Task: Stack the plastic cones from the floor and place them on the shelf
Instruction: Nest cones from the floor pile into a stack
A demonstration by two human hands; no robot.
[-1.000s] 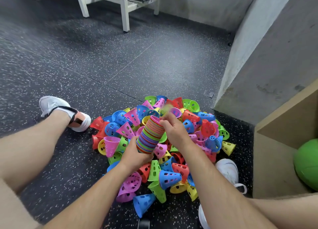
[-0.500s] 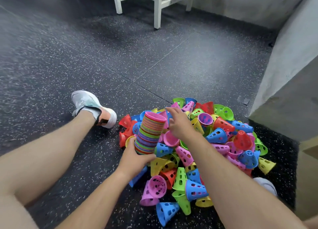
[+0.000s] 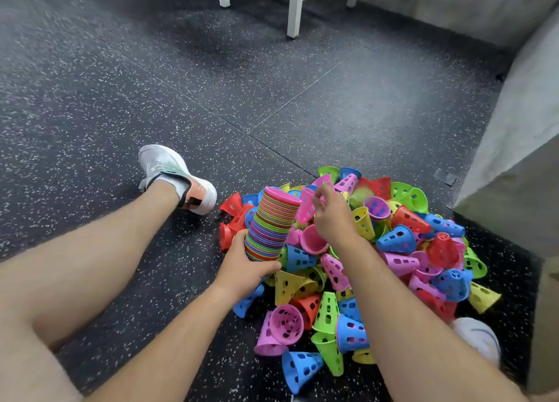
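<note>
A heap of loose plastic cones [image 3: 393,250] in pink, blue, green, yellow and red lies on the dark speckled floor. My left hand [image 3: 245,271] grips the lower end of a tall striped stack of nested cones [image 3: 272,224], tilted up and to the right. Just right of the stack's top, my right hand [image 3: 332,217] pinches a single pink cone [image 3: 305,205], lifted a little above the heap. The shelf is mostly out of view.
My bare legs stretch along the left, with a white shoe [image 3: 172,174] on the floor left of the heap and another shoe [image 3: 478,338] at the lower right. A grey concrete block [image 3: 514,165] rises at the right. White bench legs [image 3: 295,8] stand far back.
The camera has turned left, so the wooden shelf and green ball have left the view. My right hand dipped into the heap and now holds a pink cone beside the stack's top.
</note>
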